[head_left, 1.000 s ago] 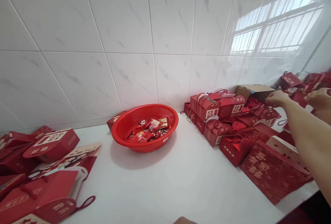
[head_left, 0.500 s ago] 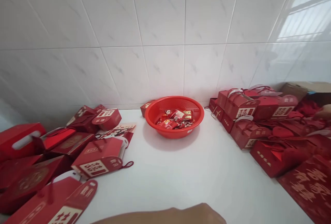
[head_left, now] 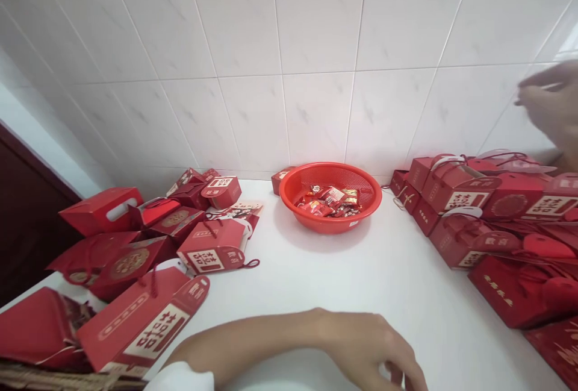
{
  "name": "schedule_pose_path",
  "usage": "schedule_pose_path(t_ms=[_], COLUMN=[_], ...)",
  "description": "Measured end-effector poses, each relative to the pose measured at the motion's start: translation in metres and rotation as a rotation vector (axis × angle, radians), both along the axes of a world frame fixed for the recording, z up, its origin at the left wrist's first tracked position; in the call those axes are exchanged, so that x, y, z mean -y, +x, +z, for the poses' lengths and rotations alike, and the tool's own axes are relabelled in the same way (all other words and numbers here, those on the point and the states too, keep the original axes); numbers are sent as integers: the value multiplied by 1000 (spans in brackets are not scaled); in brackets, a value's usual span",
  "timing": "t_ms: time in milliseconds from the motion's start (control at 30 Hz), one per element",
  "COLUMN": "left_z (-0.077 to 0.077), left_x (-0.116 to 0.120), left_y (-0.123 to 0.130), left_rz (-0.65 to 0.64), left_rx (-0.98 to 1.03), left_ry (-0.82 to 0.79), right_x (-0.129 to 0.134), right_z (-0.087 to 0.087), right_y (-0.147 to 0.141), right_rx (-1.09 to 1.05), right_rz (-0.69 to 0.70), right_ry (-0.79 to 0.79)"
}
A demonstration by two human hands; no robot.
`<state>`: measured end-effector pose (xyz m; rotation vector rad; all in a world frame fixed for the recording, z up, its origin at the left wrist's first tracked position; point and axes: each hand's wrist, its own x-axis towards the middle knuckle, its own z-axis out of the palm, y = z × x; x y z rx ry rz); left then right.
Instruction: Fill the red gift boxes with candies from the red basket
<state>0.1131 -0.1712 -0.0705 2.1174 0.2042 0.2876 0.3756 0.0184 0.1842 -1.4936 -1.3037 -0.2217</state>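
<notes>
While your left hand (head_left: 368,346) hangs fingers curled over the table (head_left: 289,282), cut off so can't tell if it's gripping anything, keep that forearm (head_left: 253,334) clear of the double-happiness gift box (head_left: 142,319) beside it, red colander (head_left: 323,223) of wrapped candies (head_left: 333,198) back by the wall (head_left: 316,114).

The sign 囍 is printed on a large box (head_left: 135,319) toward the left edge of the worktop (head_left: 293,282), on a smaller box (head_left: 214,240) behind it, and on an upper box (head_left: 456,183) stacked toward the right, near the back edge. 歡喜 is carried by the large box's flap (head_left: 197,291). The bowl (head_left: 323,225) bears a label (head_left: 353,223) too small to be read.
</notes>
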Motion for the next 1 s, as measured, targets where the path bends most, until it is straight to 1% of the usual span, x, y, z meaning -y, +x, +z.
schedule_pose_path(t_ms=[33, 100, 167, 233, 300, 333, 367, 400, 433, 467, 533, 567, 633, 733, 800, 900, 1000], left_z=[20, 62, 103, 140, 166, 176, 182, 185, 186, 184, 175, 168, 153, 131, 122, 118, 125], left_x=[-3, -11, -25, -44, -65, -74, -83, -90, -95, -98, -98, -96, -89, -80, -79, -83, -90], left_y=[-4, -15, -32, -61, -101, -125, -150, -176, -200, -223, -261, -275, -296, -313, -321, -328, -329], left_rz=[23, 47, 89, 200, 404, 547, 715, 922, 1161, 1282, 1413, 1454, 1516, 1563, 1575, 1594, 1651], left_rx=[-22, -163, -349, -495, -617, -685, -761, -849, -942, -1002, -1094, -1136, -1195, -1214, -1188, -1098, -961], left_ry=[60, 183, 282, 326, 319, 312, 323, 357, 416, 448, 453, 432, 392, 372, 372, 401, 474], right_x=[5, 16, 29, 47, 69, 81, 93, 104, 114, 122, 134, 137, 141, 142, 141, 137, 132], right_z=[2, -5, -25, -54, -86, -102, -116, -128, -138, -147, -158, -162, -167, -171, -172, -172, -170], right_y=[-25, -71, -110, -141, -164, -174, -182, -189, -195, -200, -207, -209, -212, -213, -212, -209, -206], right_rx=[-10, -50, -95, -128, -112, -74, -20, 29, 75, 131, 264, 324, 400, 424, 444, 488, 489], right_rz=[69, 320, 545, 763, 917, 982, 1066, 1150, 1243, 1332, 1480, 1526, 1561, 1549, 1530, 1493, 1477], right_ry=[23, 78, 139, 175, 233, 249, 226, 197, 156, 109, 15, -23, -77, -132, -161, -200, -231])
